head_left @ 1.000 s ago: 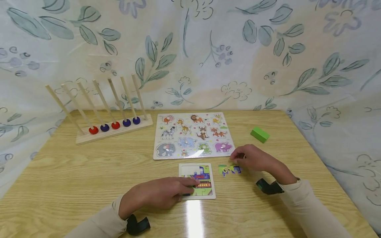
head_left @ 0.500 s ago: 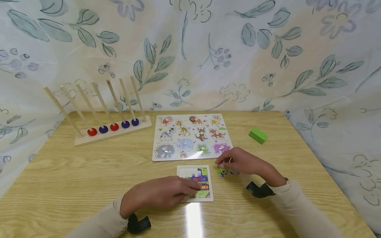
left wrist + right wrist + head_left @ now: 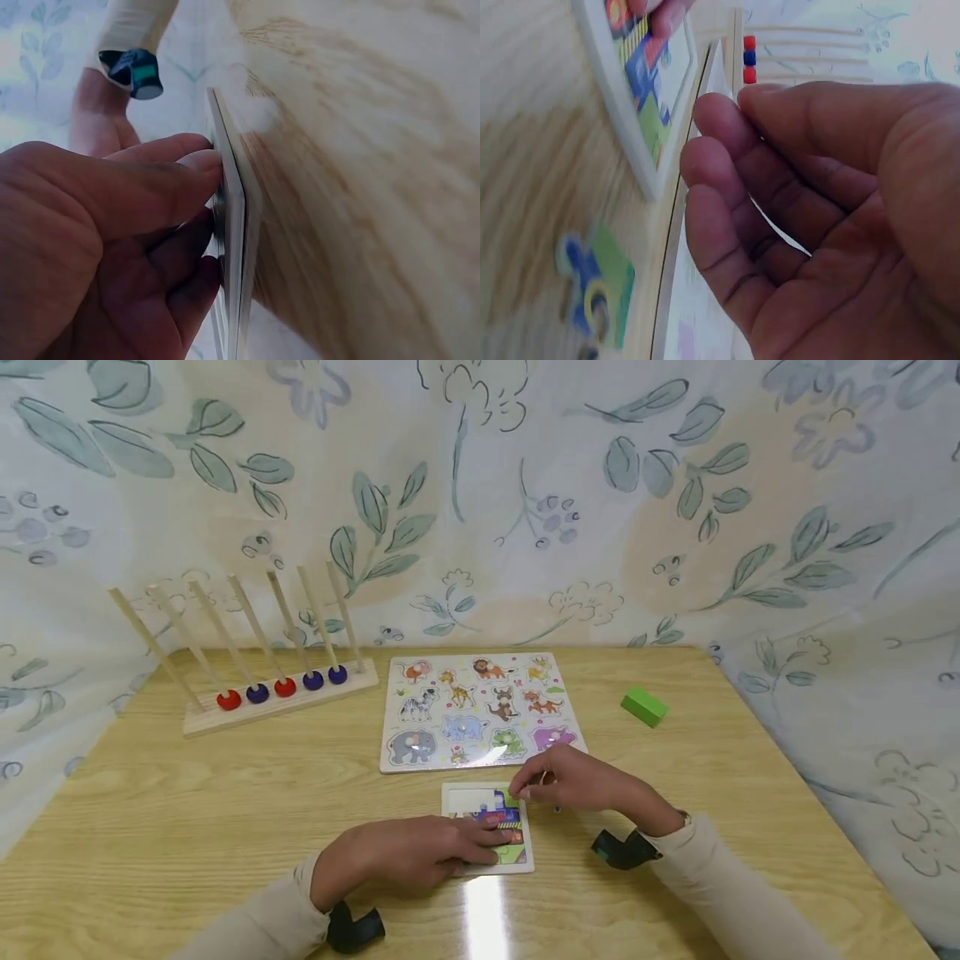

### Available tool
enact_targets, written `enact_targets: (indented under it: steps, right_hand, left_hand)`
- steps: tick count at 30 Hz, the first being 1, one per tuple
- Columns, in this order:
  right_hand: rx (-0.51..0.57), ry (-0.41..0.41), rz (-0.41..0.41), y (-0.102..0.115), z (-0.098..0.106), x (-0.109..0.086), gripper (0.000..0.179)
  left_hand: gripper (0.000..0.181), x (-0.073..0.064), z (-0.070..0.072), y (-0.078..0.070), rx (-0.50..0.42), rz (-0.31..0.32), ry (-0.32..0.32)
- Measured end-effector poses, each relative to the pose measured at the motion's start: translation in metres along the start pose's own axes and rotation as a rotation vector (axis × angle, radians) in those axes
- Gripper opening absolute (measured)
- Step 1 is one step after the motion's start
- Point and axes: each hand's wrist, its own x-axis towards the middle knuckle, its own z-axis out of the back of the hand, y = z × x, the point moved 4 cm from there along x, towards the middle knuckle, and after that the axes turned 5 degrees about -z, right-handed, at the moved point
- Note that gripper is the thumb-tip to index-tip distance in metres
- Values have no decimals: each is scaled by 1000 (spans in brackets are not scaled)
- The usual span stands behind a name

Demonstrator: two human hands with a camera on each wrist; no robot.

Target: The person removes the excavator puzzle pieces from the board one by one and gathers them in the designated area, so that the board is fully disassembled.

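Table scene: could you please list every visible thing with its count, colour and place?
Puzzle tray: 1, white with multicoloured picture, front centre
Loose puzzle piece: at least 1, green-blue-yellow, right of tray
Animal board: 1, white with coloured animals, behind tray
Peg stand: 1, pale wood, back left
Pegs: 7, wood-coloured, in stand
Beads: 5, two red, three blue, on pegs
Block: 1, green, right of animal board
Table: 1, light wood, under these
Cloth: count unclear, whitish floral, behind and beside table
Sleeves: 2, beige, one each side
Wrist mounts: 2, black, one each side
Left hand: 1, on tray
Right hand: 1, at tray's back right corner
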Motion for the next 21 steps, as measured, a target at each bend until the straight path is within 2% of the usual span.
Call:
enact_targets:
  steps: [8,21]
  right_hand:
    - [-11,8,89,9,-13,5,17]
    - [-12,27,84,5,-16,11,18]
  left_hand:
    - [49,-2,-3,2,28,-16,-7]
    - [46,-1,-5,5,62,-43,-8]
